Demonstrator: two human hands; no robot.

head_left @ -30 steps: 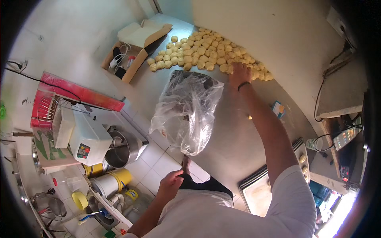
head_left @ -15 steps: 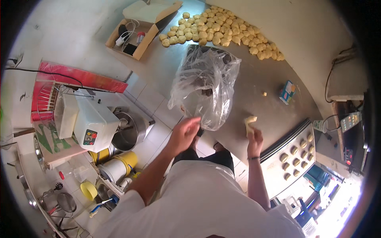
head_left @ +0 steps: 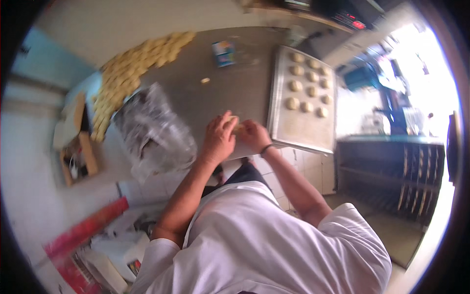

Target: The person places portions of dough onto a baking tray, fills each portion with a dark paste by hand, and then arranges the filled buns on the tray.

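Observation:
Both my hands have come together over the near edge of the metal table (head_left: 245, 78). My left hand (head_left: 219, 138) is closed around one side of a small pale piece of dough (head_left: 236, 121). From the other side, my right hand (head_left: 254, 136) grips the same piece with bent fingers. Most of the dough is hidden by the fingers. To the right lies a baking tray (head_left: 298, 133) with several shaped dough pieces (head_left: 312, 91) in rows. A tiny scrap of dough (head_left: 205, 80) sits on the table beyond my hands.
Left of my hands is a crumpled clear plastic bag (head_left: 159, 127). Many dough balls (head_left: 134, 68) cover the table's far left, near an open cardboard box (head_left: 87, 149). A small blue packet (head_left: 223, 53) stands at the back. A dark rack (head_left: 387, 171) is at the right.
My view has swung to the right, toward the tray. My left hand has left the plastic bag's edge and joined my right hand at the dough piece, which my right hand held before.

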